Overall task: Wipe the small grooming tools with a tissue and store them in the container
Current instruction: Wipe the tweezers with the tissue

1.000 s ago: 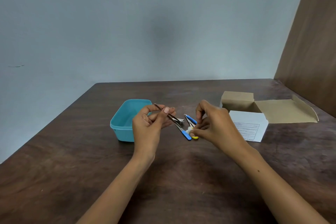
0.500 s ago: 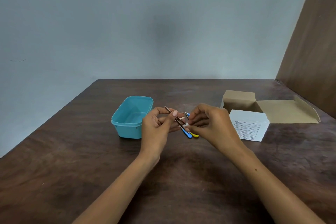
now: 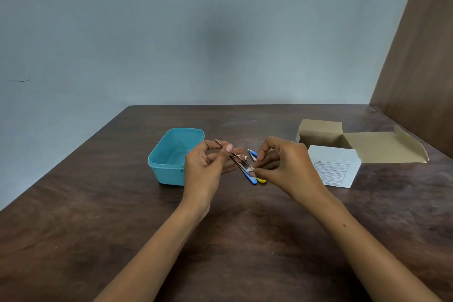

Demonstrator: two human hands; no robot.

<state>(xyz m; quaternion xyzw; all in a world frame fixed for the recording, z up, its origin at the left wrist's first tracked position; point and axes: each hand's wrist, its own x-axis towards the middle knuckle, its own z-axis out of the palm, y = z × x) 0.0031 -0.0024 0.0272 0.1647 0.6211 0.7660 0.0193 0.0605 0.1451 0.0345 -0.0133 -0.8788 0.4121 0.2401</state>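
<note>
My left hand (image 3: 208,167) pinches a thin metal tweezers-like tool (image 3: 232,154) between thumb and fingers, slanted down to the right above the table. My right hand (image 3: 286,167) pinches a small white piece of tissue (image 3: 251,168) round the tool's lower end. Beneath the hands lie other small tools on the table: one with a blue handle (image 3: 252,180), one with a yellow end (image 3: 261,180), and another blue-tipped one (image 3: 252,154). The open turquoise plastic container (image 3: 171,154) stands just left of my left hand, and nothing shows inside it.
An open cardboard box (image 3: 321,130) with its flap (image 3: 384,147) spread flat sits at the right, a white labelled box (image 3: 333,167) in front of it. A brown panel (image 3: 421,56) rises along the table's right edge. The dark wooden table (image 3: 98,216) stretches toward me.
The right hand has brought the tissue from the table up onto the metal tool, which the left hand has kept holding and shifted slightly right.
</note>
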